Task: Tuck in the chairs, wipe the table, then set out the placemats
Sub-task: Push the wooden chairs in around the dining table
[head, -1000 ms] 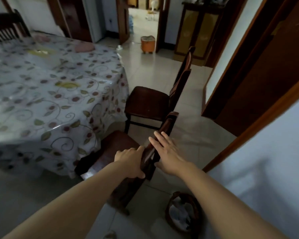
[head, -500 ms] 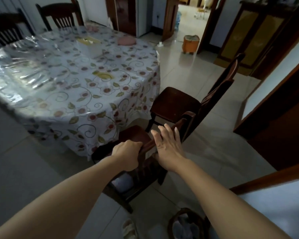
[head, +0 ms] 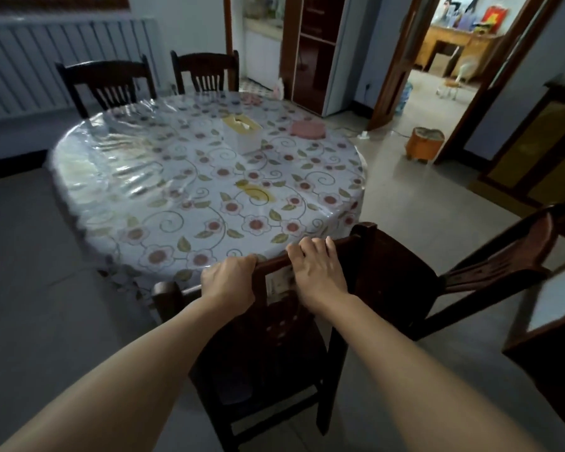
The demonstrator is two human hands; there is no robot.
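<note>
- A dim dining room with a pale tiled floor [head: 415, 203], a white radiator [head: 62, 63] along the far wall and an open doorway [head: 444, 73] at the upper right giving onto a brighter room.
- The left hand [head: 230, 282] makes a clenched grip over the top rail of the near chair [head: 274, 337], fingers wrapped round the wood, knuckles up.
- The right hand [head: 320, 272] is grasping the same rail just beside it, fingers curled over the top edge towards the counter.
- The near chair stands at the closest edge of the round counter [head: 111, 177]; its backrest is just beside the hanging edge of the cloth and its seat is hidden beneath the arms.
- A second dark chair [head: 490, 272] sits to the right, turned at an angle and standing clear of the counter.
- Two more chairs [head: 111, 83] stand at the far side, backs upright, close against the counter's edge.
- The counter carries a floral cloth under a clear shiny cover.
- On it rest a white tissue box [head: 242, 132] near the middle and a flat pink round thing [head: 308, 128] just to its right, apart from it.
- An orange bin [head: 424, 143] stands on the floor by the doorway.
</note>
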